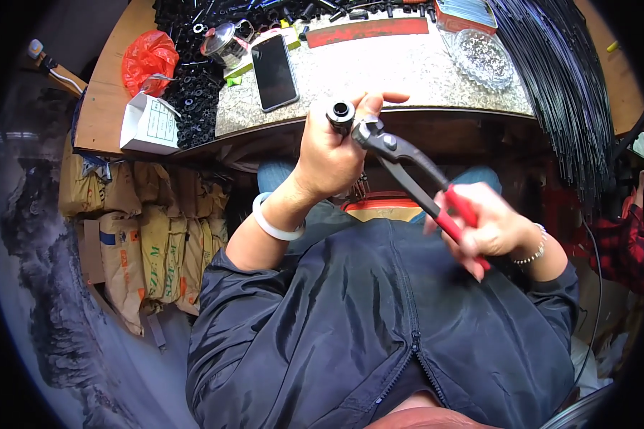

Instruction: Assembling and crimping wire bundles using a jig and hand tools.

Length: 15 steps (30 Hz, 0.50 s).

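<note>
My left hand (325, 161) is raised in front of the table's near edge, fingers closed round a dark tube-like part (340, 112) with a shiny ring and a round hole at its end. In my right hand (494, 222) are pincers (411, 154) with dark metal jaws and red grips. Their jaws are right beside the tube-like part, close to my left thumb. I cannot tell whether the jaws bite on anything. The handles stand slightly apart, and my right fingers are a little blurred around them.
On the speckled tabletop (379, 79) lie a phone (274, 75), a red strip (368, 31) and a glass dish (483, 58). Long black rods (562, 79) hang over the right edge. Black parts (200, 107), a red plastic bag (149, 61) and a white box (149, 123) are left; sacks (154, 243) stand below.
</note>
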Available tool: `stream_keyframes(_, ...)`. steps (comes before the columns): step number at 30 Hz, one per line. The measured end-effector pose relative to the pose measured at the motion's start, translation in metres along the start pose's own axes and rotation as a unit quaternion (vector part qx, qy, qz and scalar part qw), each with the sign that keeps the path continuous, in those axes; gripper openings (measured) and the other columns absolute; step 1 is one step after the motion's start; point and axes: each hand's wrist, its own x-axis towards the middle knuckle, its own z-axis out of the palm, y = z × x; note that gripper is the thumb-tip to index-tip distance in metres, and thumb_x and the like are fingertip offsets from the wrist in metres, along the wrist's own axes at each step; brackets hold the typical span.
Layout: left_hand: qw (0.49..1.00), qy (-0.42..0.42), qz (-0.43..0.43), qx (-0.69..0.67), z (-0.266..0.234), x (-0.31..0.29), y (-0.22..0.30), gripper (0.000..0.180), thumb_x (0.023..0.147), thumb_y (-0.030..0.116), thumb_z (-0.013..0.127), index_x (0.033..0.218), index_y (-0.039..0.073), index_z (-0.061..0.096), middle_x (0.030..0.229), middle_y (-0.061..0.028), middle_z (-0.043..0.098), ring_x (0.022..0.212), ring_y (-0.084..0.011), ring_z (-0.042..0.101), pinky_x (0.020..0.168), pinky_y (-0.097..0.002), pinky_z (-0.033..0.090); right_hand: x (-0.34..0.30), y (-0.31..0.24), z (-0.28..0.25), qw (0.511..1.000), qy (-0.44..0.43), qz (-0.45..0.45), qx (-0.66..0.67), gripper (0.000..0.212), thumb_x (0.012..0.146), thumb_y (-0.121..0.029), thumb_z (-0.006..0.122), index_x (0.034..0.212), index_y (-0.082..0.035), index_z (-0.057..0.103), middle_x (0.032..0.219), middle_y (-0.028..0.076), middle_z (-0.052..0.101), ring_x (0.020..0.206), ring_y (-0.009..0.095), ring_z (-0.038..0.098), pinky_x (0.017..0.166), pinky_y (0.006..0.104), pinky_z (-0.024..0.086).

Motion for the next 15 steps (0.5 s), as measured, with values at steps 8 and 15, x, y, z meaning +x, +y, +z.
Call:
stream_keyframes(8, 1.0, 0.006, -0.015, 0.002, 0.001, -0.002, -0.001, 0.036, 0.097, 0.027, 0.047, 0.11, -0.003, 0.062, 0.056, 0.0095, 0.04, 0.047, 0.0013, 0.032, 0.043, -0.0175, 0.021, 0.01, -0.004, -0.004, 0.795, 0.178, -0.233, -0.53, 0.067, 0.082, -0.007, 0.059, 0.139, 0.003, 0.026, 0.103, 0.013, 0.058, 0.095, 0.02, 0.057, 0.088, 0.0313, 0.044)
stream_keyframes(15, 1.0, 0.023, -0.015, 0.015, 0.005, -0.001, 0.0, 0.036, 0.097, 0.028, 0.047, 0.11, -0.002, 0.063, 0.055, 0.0091, 0.042, 0.047, 0.0016, 0.033, 0.042, -0.0169, 0.023, 0.008, -0.014, -0.012, 0.885, 0.124, -0.158, -0.419, 0.05, 0.091, -0.006, 0.046, 0.139, 0.001, 0.032, 0.106, 0.012, 0.055, 0.091, 0.018, 0.055, 0.085, 0.0318, 0.045)
